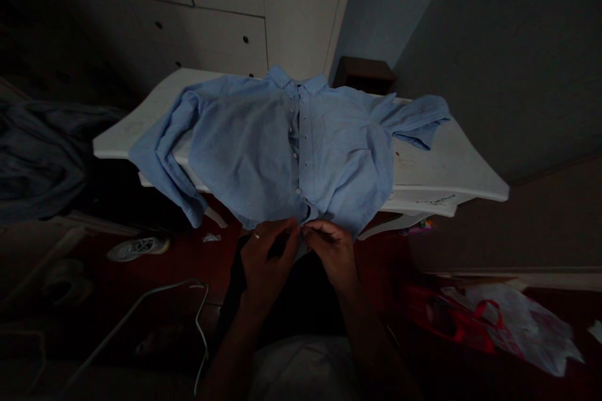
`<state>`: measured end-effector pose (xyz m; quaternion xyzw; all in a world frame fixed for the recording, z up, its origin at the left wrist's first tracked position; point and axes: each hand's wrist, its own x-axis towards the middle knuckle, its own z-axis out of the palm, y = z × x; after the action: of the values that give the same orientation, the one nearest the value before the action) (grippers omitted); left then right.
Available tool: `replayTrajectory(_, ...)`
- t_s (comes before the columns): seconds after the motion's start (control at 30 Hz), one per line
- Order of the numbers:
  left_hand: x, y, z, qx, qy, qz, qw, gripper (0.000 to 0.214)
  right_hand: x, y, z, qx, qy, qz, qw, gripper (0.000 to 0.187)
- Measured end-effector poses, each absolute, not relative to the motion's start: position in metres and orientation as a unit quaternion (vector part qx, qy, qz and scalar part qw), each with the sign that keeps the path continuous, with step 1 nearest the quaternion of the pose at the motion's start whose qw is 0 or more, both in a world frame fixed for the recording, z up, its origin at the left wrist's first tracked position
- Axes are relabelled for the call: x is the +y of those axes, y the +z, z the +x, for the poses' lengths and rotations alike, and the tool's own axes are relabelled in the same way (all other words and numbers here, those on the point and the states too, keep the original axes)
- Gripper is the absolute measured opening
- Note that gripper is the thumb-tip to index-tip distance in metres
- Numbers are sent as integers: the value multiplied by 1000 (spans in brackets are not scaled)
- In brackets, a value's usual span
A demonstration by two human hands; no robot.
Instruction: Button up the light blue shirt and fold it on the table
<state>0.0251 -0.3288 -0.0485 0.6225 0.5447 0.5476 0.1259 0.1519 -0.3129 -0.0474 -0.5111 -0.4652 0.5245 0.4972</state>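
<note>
A light blue button-up shirt (263, 144) lies face up and spread out on a small white table (442, 169), collar toward the far side, sleeves hanging off both ends. My left hand (266, 260), with a ring on one finger, pinches the bottom hem of the shirt's left front panel. My right hand (332, 250) pinches the bottom of the button placket next to it. Both hands meet at the lowest button, fingers closed on the cloth.
White cabinet doors and drawers (221, 6) stand behind the table. A dark garment (42, 150) lies at the left. On the red floor are a sneaker (136, 249), a wire hanger (188, 301) and a red-and-white plastic bag (498, 326).
</note>
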Motion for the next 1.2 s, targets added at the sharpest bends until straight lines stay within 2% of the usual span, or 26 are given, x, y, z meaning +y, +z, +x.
replayTrajectory(0.1,-330,-45,25,574,556,581,155,12,-314,-46,155,-479,524,-509,487,13)
replayTrajectory(0.4,-330,-50,29,578,634,344,381,25,-315,-49,164,-449,588,-490,462,12)
replayTrajectory(0.7,-334,-70,23,548,520,326,568,29,-315,-66,171,-453,612,-478,438,25)
replayTrajectory(0.8,-334,-80,21,547,523,339,559,29,-315,-73,182,-484,581,-498,424,27)
replayTrajectory(0.93,-330,-93,12,558,519,396,512,21,-310,-81,205,-480,497,-557,462,28)
replayTrajectory(1.07,-321,-97,4,593,541,447,393,19,-305,-73,220,-513,393,-568,510,26)
replayTrajectory(1.2,-304,-92,7,594,543,516,293,19,-292,-47,216,-637,287,-514,497,14)
